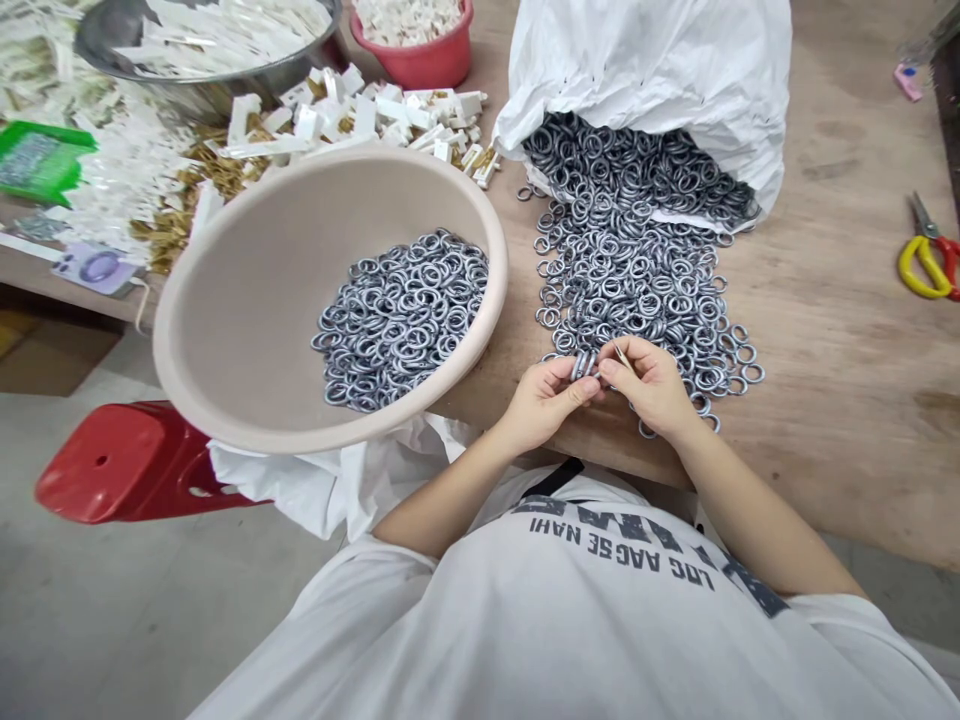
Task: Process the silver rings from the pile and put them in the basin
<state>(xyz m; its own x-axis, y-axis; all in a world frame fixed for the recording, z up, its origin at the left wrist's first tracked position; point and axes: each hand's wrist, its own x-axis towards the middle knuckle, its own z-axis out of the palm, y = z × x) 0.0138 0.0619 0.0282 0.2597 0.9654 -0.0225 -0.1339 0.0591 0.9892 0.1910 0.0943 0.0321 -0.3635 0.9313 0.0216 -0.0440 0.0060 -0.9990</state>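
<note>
My left hand (550,398) is closed around a short row of grey rings (583,366), pinched between thumb and fingers at the table's front edge. Meeting it there, my right hand (651,388) is closed on a thin, pointed metal tool (622,357) whose exact kind I cannot make out. The right fingertips are beside the held rings; whether they touch them is hidden. Just beyond both hands spreads a heap of loose grey rings (637,270), spilling from the mouth of a white sack (660,65).
To the left, a large beige basin (225,300) holds more grey rings (409,320). White plastic parts (360,115), a metal bowl (247,95) and a red tub (427,62) stand behind. Scissors (930,255) lie far right. A red stool (112,465) is at lower left.
</note>
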